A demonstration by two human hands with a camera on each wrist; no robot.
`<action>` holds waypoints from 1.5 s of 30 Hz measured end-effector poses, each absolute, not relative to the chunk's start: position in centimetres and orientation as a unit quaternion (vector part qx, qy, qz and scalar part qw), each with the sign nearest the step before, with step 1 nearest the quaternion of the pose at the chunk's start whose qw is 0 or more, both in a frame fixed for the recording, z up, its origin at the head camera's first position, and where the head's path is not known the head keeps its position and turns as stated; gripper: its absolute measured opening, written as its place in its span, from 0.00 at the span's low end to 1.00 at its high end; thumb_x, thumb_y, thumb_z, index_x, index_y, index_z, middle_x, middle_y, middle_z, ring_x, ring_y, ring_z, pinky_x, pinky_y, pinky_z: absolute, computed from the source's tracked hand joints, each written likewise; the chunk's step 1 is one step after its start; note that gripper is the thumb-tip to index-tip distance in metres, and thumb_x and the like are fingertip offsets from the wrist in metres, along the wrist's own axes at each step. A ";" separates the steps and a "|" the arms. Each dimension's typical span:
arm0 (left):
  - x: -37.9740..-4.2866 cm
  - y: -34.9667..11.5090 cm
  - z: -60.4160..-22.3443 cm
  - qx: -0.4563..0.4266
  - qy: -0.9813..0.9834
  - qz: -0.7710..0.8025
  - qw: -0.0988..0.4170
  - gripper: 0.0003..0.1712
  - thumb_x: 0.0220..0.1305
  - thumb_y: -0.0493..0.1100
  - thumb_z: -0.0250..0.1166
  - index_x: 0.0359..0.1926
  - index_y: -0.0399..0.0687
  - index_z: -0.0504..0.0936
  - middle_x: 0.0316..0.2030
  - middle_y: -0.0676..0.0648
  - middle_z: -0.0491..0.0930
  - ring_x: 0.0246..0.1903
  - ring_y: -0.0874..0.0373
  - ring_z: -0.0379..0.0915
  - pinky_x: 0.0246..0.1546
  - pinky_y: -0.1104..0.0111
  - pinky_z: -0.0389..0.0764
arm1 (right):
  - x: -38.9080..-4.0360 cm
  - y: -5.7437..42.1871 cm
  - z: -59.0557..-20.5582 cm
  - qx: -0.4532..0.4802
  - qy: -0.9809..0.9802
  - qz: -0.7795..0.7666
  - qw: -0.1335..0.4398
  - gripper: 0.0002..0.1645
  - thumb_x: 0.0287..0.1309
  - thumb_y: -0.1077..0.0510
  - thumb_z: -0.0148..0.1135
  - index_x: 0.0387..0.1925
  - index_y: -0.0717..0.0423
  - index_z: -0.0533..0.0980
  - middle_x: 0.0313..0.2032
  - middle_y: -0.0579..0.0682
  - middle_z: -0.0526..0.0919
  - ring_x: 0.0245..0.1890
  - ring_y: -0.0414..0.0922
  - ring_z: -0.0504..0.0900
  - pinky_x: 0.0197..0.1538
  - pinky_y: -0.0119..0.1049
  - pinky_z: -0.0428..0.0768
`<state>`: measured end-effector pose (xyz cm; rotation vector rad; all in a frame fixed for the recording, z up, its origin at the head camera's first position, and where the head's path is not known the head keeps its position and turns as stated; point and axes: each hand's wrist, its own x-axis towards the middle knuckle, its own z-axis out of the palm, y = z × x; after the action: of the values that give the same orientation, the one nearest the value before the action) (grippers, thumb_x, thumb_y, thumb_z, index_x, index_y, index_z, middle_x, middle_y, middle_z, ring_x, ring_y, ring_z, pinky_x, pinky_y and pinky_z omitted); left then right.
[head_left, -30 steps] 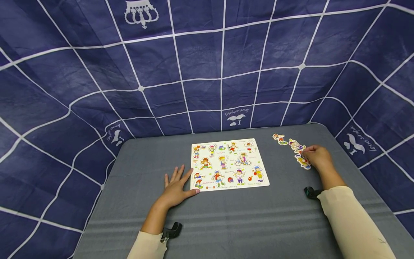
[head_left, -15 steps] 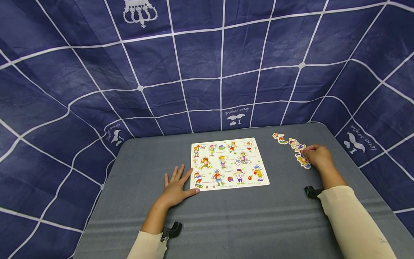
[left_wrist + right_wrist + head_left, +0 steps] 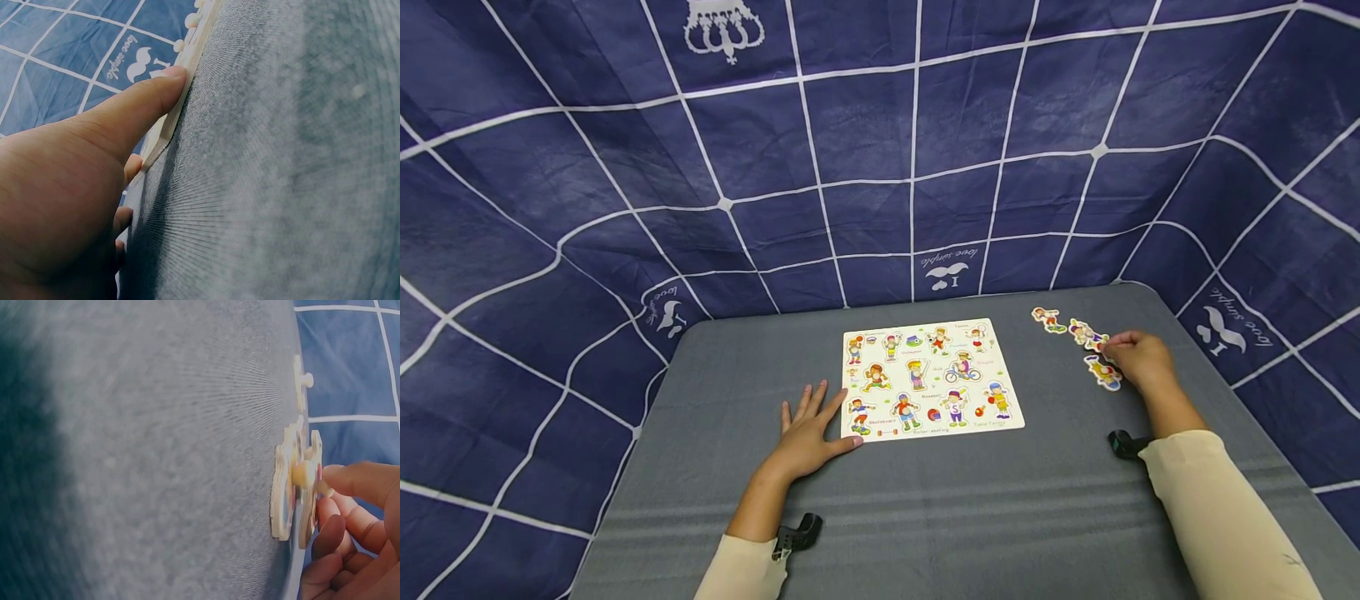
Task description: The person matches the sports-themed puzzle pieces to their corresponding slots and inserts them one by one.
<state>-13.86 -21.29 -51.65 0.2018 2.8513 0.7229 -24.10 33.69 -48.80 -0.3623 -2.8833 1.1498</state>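
Note:
A white wooden peg puzzle board (image 3: pixel 928 396) printed with cartoon sports children lies flat on the grey table. My left hand (image 3: pixel 805 437) rests at its left edge with fingers spread, and in the left wrist view the thumb (image 3: pixel 140 103) lies on the board's edge. Over the loose puzzle pieces on the right, my right hand (image 3: pixel 1142 362) pinches the small knob of one puzzle piece (image 3: pixel 309 515) between thumb and fingers. That piece is mostly hidden in the head view. Just beside it lies another knobbed piece (image 3: pixel 284 494), a yellow-and-blue figure (image 3: pixel 1102 372) in the head view.
Another figure piece (image 3: pixel 1084 333) lies beyond my right fingers, and a separate one (image 3: pixel 1049 321) sits farther back. The grey table (image 3: pixel 925 517) meets a dark blue curtain (image 3: pixel 872 208) with white grid lines at its back and sides.
My right hand has shifted slightly away from me with the pinched piece, and more of the yellow-and-blue piece shows below it. The left hand stays at the board.

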 end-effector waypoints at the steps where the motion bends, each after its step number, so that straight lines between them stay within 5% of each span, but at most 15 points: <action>1: -13.8 -21.3 -51.6 0.068 0.963 0.244 0.098 0.55 0.56 0.73 0.67 0.80 0.66 0.56 0.82 0.43 0.42 0.81 0.40 0.28 0.73 0.33 0.24 | -24.1 33.7 -48.8 -0.114 -0.922 0.369 0.010 0.19 0.65 0.55 0.60 0.46 0.70 0.78 0.23 0.33 0.80 0.24 0.33 0.72 0.28 0.31 0.70; 16: -13.8 -21.2 -51.4 0.068 0.962 0.247 0.098 0.55 0.56 0.73 0.68 0.80 0.66 0.56 0.82 0.44 0.41 0.81 0.40 0.27 0.73 0.34 0.24 | -24.1 32.9 -48.2 -0.089 -0.926 0.367 0.028 0.17 0.65 0.55 0.61 0.45 0.66 0.80 0.26 0.34 0.81 0.24 0.29 0.72 0.29 0.30 0.70; 25: -13.8 -21.2 -51.5 0.067 0.963 0.244 0.095 0.55 0.56 0.73 0.68 0.80 0.66 0.56 0.82 0.44 0.42 0.81 0.40 0.28 0.73 0.33 0.25 | -24.2 32.1 -47.9 -0.078 -0.926 0.366 0.049 0.17 0.64 0.55 0.61 0.46 0.65 0.81 0.31 0.45 0.85 0.23 0.27 0.72 0.29 0.28 0.71; 38: -13.9 -21.3 -51.5 0.066 0.962 0.244 0.097 0.55 0.57 0.73 0.67 0.80 0.67 0.55 0.82 0.45 0.40 0.81 0.41 0.27 0.73 0.34 0.24 | -24.2 31.1 -47.2 -0.030 -0.919 0.385 0.081 0.16 0.63 0.59 0.62 0.49 0.65 0.82 0.28 0.28 0.77 0.25 0.22 0.70 0.29 0.24 0.70; 45: -13.9 -21.3 -51.6 0.066 0.962 0.248 0.098 0.55 0.56 0.74 0.67 0.80 0.67 0.55 0.82 0.45 0.41 0.81 0.41 0.26 0.73 0.34 0.23 | -24.3 30.7 -47.2 -0.013 -0.912 0.402 0.082 0.16 0.64 0.60 0.61 0.49 0.65 0.82 0.30 0.32 0.81 0.26 0.21 0.72 0.28 0.23 0.72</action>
<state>-13.89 -21.26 -51.55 0.1955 2.8451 0.7330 -24.32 30.65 -47.18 -0.0402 -2.7239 1.1994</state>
